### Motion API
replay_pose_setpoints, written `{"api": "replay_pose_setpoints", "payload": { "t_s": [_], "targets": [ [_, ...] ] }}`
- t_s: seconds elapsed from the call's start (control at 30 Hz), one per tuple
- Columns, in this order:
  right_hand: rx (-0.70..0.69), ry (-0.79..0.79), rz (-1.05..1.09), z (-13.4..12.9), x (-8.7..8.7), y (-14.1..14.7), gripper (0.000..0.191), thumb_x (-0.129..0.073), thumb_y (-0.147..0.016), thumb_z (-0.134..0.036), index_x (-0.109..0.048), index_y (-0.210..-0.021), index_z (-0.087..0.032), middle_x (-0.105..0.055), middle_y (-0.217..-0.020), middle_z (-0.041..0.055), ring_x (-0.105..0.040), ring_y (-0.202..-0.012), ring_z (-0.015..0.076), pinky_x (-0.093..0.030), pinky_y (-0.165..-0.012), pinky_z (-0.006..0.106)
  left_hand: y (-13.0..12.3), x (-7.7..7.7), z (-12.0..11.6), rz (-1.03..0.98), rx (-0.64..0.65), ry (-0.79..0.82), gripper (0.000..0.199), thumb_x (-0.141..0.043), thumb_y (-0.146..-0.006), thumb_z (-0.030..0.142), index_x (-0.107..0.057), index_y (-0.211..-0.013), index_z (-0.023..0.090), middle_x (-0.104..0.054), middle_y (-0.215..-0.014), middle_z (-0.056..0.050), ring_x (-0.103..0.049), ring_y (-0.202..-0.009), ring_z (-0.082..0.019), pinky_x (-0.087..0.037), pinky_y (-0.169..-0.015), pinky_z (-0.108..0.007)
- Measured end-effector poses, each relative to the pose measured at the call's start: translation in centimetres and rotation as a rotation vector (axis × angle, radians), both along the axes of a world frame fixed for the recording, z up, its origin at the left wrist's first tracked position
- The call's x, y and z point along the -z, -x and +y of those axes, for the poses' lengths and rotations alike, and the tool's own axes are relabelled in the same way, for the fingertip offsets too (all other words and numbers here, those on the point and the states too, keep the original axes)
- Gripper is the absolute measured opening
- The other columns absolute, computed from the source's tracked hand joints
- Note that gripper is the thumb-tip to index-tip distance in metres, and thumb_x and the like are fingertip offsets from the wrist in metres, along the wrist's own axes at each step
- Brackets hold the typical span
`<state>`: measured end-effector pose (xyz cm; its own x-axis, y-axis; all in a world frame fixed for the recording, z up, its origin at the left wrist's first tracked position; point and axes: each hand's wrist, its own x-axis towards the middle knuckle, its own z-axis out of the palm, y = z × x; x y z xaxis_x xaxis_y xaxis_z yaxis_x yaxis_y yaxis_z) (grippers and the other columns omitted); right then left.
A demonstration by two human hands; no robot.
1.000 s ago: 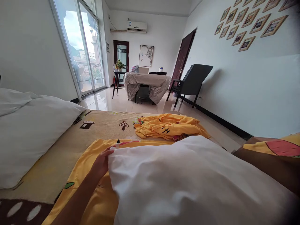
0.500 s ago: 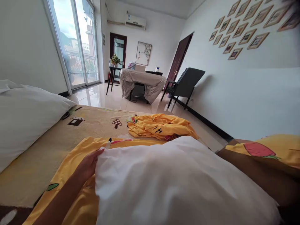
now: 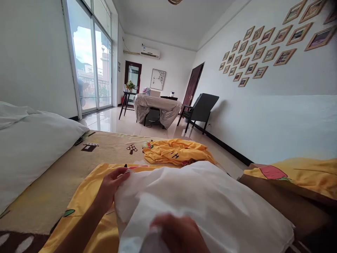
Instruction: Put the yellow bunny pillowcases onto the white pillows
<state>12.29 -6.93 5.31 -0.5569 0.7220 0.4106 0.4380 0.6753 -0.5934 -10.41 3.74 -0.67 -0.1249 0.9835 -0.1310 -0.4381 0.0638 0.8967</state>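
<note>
A plump white pillow (image 3: 200, 196) fills the near middle, lying partly over a yellow printed cloth (image 3: 97, 189) spread on the bed. At the pillow's far left corner my left hand (image 3: 112, 188) is closed, pinching the white fabric between thumb and fingers. My right hand (image 3: 181, 233) is low in the middle, blurred by motion, with its fingers curled over a raised white fold at the pillow's near side. Beyond the pillow lies a crumpled yellow cloth (image 3: 179, 151) with dark lettering.
A beige patterned blanket (image 3: 110, 147) covers the bed. Another white pillow (image 3: 34, 147) lies at left, and yellow printed fabric (image 3: 302, 174) rests on a brown surface at right. Farther off stand a covered table (image 3: 158, 102) and a dark chair (image 3: 202, 109).
My right hand has come into view over the near side of the pillow. The left hand still holds the corner, whose fabric is now more folded. The camera view has tilted up.
</note>
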Motion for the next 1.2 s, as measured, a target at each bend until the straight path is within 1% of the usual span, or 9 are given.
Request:
{"api": "replay_pose_setpoints", "payload": {
  "t_s": [0.13,0.33,0.47,0.57,0.73,0.83,1.0,1.1,1.2],
  "targets": [
    [0.239,0.119,0.106,4.1,0.9,3.0,0.017,-0.044,-0.093,-0.03,-0.057,-0.091,-0.02,-0.065,-0.07,-0.001,-0.058,-0.061,0.0116,-0.04,-0.057,0.019,-2.0,-1.3,-2.7,0.271,0.024,-0.17,0.028,-0.084,-0.053,0.029,-0.072,-0.075,0.015,-0.071,-0.075,-0.005,-0.062,-0.066,-0.016,-0.047,-0.055,-0.019],
    [0.186,0.109,0.362,6.9,5.2,4.3,0.012,-0.05,-0.084,-0.022,-0.062,-0.081,-0.019,-0.066,-0.074,-0.0009,-0.056,-0.064,0.0098,-0.043,-0.061,0.018,-3.3,-2.1,-4.3,0.451,0.119,-0.266,0.026,-0.076,-0.064,0.041,-0.074,-0.075,0.017,-0.071,-0.077,-0.007,-0.064,-0.074,-0.021,-0.051,-0.066,-0.024],
    [0.283,0.051,0.444,7.6,5.9,3.6,0.012,-0.057,-0.079,-0.026,-0.063,-0.072,-0.018,-0.061,-0.063,-0.0023,-0.049,-0.055,0.0089,-0.041,-0.055,0.018,-3.2,-1.8,-4.1,0.491,0.172,-0.274,0.027,-0.074,-0.067,0.042,-0.074,-0.078,0.018,-0.071,-0.079,-0.008,-0.064,-0.077,-0.023,-0.051,-0.07,-0.026],
    [0.296,0.157,0.459,7.8,5.8,3.4,0.016,-0.058,-0.08,-0.031,-0.062,-0.072,-0.017,-0.058,-0.062,-0.0022,-0.047,-0.055,0.0088,-0.039,-0.054,0.019,-3.3,-1.0,-4.0,0.509,0.184,-0.281,0.027,-0.073,-0.069,0.043,-0.074,-0.081,0.019,-0.071,-0.082,-0.007,-0.065,-0.082,-0.023,-0.051,-0.073,-0.026],
    [0.147,0.384,0.4,7.7,5.6,3.2,0.032,-0.053,-0.086,-0.034,-0.06,-0.112,-0.017,-0.051,-0.061,-0.0054,-0.046,-0.057,0.0093,-0.036,-0.055,0.019,-3.7,-0.2,-4.6,0.545,0.029,-0.286,0.033,-0.075,-0.067,0.042,-0.069,-0.094,0.023,-0.068,-0.072,-0.003,-0.062,-0.072,-0.021,-0.048,-0.07,-0.027],
    [0.07,0.409,0.327,7.6,5.3,2.8,0.029,-0.045,-0.091,-0.038,-0.066,-0.093,-0.017,-0.057,-0.066,-0.0019,-0.05,-0.065,0.0107,-0.038,-0.061,0.019,-4.1,-0.7,-5.1,0.604,-0.095,-0.279,0.034,-0.079,-0.061,0.039,-0.07,-0.091,0.025,-0.067,-0.067,-0.002,-0.061,-0.073,-0.022,-0.045,-0.078,-0.029],
    [0.277,0.301,0.447,7.8,4.3,1.5,0.037,-0.047,-0.09,-0.046,-0.063,-0.08,-0.015,-0.06,-0.068,-0.0002,-0.051,-0.065,0.0115,-0.04,-0.061,0.019,-3.0,-2.5,-5.5,0.779,-0.337,-0.481,0.022,-0.077,-0.059,0.035,-0.071,-0.078,0.028,-0.066,-0.073,-0.003,-0.057,-0.073,-0.023,-0.041,-0.075,-0.028],
    [0.371,0.225,0.536,7.8,3.3,0.1,0.039,-0.048,-0.089,-0.05,-0.064,-0.082,-0.014,-0.059,-0.067,-0.0001,-0.052,-0.066,0.0121,-0.041,-0.059,0.019,-1.1,-3.1,-5.5,1.122,-0.124,-0.383,0.03,-0.071,-0.063,0.046,-0.057,-0.05,0.023,-0.054,-0.051,-0.001,-0.046,-0.051,-0.016,-0.033,-0.055,-0.026],
    [0.461,0.148,0.618,7.4,2.5,-0.9,0.039,-0.052,-0.086,-0.051,-0.065,-0.083,-0.014,-0.059,-0.066,-0.0001,-0.052,-0.062,0.0118,-0.042,-0.056,0.019,-0.1,-3.4,-5.8,1.337,0.214,-0.215,0.045,-0.06,-0.071,0.056,-0.053,-0.044,0.02,-0.054,-0.048,-0.002,-0.045,-0.052,-0.015,-0.031,-0.057,-0.026]
  ]
}}
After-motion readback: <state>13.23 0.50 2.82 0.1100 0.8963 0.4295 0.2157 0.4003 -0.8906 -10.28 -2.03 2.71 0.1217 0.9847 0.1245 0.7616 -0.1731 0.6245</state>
